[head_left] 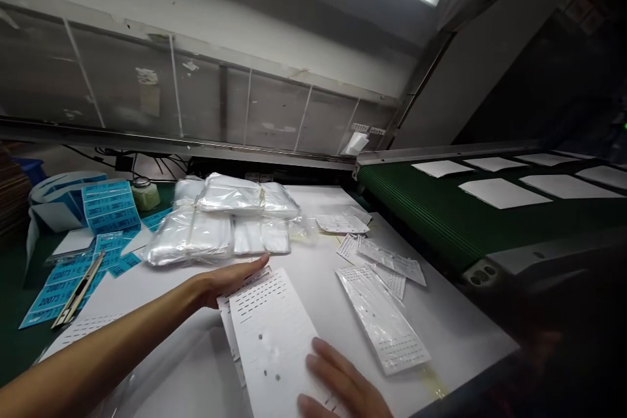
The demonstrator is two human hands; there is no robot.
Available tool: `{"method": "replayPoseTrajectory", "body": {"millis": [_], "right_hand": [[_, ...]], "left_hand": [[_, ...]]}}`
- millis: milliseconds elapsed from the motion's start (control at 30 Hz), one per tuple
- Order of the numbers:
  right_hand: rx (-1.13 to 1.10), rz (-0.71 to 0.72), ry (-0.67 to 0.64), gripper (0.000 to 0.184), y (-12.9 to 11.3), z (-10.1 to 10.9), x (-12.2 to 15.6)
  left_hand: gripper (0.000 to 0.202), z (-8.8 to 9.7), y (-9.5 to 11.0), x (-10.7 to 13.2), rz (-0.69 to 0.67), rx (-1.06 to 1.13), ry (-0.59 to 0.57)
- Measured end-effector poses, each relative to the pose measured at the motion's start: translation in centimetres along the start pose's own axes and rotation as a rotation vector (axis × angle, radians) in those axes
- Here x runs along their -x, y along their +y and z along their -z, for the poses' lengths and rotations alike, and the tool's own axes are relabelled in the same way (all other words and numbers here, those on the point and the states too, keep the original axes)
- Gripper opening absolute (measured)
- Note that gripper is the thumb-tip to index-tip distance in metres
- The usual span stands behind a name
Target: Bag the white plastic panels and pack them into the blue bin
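My left hand (230,279) lies flat with fingers stretched out, resting on the far end of a stack of white perforated sheets (274,333) on the white table (147,287). My right hand (343,385) rests with fingers spread on the near end of the top sheet. Just beyond the left hand lie several clear plastic bags of white goods (220,222). To the right of the stack is a bagged perforated sheet (382,320).
More small bagged sheets (386,258) lie further right. Blue label sheets (108,206), a utility knife (78,290) and a small jar (144,192) sit at the left. A green conveyor belt (441,209) at the right carries white sheets (502,192).
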State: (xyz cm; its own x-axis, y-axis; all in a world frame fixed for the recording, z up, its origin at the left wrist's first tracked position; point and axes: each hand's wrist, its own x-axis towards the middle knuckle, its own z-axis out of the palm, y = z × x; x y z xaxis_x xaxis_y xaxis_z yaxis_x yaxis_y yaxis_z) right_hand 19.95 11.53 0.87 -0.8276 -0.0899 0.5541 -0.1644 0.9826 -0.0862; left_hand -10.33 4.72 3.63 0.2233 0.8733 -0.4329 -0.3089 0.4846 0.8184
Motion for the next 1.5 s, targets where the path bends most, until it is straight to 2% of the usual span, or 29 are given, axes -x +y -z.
{"method": "replayPoseTrajectory", "body": {"millis": [100,200,267,333,367,433,467,533,633,733,833,967,1067,1167,1233,1333,1433,1500], "right_hand": [[0.054,0.015,-0.144,0.057,0.5,-0.1,-1.0],[0.061,0.002,-0.293,0.060,0.9,0.2,-0.9],[-0.039,-0.199,-0.283,0.070,0.9,0.3,-0.4],[-0.269,-0.569,-0.140,0.086,0.8,0.2,0.1],[-0.416,-0.779,-0.020,0.091,0.7,0.0,0.2],[-0.693,-1.134,0.266,0.088,0.4,-0.5,-0.3],[-0.804,-1.251,0.409,0.083,0.2,-0.8,-0.7],[-0.942,-1.361,0.627,0.074,-0.3,-1.7,-1.8],[-1.004,-1.343,0.742,0.070,-1.0,-3.2,-2.6],[-0.990,-1.304,0.733,0.070,-1.7,-4.6,-2.3],[-0.956,-1.283,0.709,0.068,-2.5,-5.4,-1.7],[-0.851,-1.196,0.756,0.062,-3.5,-6.0,-1.6],[-0.822,-1.176,0.758,0.072,-3.7,-6.2,-1.2],[-0.817,-1.304,0.636,0.075,-3.4,-6.1,-0.1],[-0.825,-1.340,0.524,0.062,-2.9,-5.6,0.6],[-0.906,-1.257,0.373,0.043,-2.0,-3.9,1.1],[-1.109,-1.180,0.221,0.056,-1.4,-1.6,0.3],[-1.225,-1.129,0.092,0.059,-1.3,-0.8,-0.4]], "left_hand": [[0.034,0.4,0.0,0.7,-0.025,-0.106,-0.059],[0.031,0.3,0.4,1.1,-0.059,-0.187,-0.079],[0.032,0.1,0.6,1.4,-0.118,-0.219,-0.038],[0.034,-0.4,0.6,1.6,-0.199,-0.229,0.030],[0.035,-0.7,0.5,1.7,-0.256,-0.237,0.064],[0.037,-1.5,-0.1,1.7,-0.382,-0.246,0.111],[0.038,-1.8,-0.5,1.7,-0.436,-0.245,0.128],[0.038,-2.3,-1.8,1.5,-0.493,-0.262,0.164],[0.041,-2.3,-4.2,1.4,-0.470,-0.355,0.245],[0.048,-1.7,-6.6,1.5,-0.482,-0.400,0.412],[0.046,-1.9,-8.4,1.4,-0.496,-0.338,0.579],[0.042,-3.4,-9.2,1.4,-0.480,-0.363,0.666],[0.040,-4.2,-9.1,1.5,-0.501,-0.438,0.694],[0.036,-4.2,-9.3,1.5,-0.490,-0.466,0.678],[0.035,-3.9,-9.7,1.6,-0.452,-0.460,0.610],[0.034,-3.4,-10.4,1.7,-0.354,-0.425,0.477],[0.030,-3.3,-10.3,2.0,-0.282,-0.371,0.377],[0.028,-3.5,-9.4,2.3,-0.246,-0.316,0.319]]}}
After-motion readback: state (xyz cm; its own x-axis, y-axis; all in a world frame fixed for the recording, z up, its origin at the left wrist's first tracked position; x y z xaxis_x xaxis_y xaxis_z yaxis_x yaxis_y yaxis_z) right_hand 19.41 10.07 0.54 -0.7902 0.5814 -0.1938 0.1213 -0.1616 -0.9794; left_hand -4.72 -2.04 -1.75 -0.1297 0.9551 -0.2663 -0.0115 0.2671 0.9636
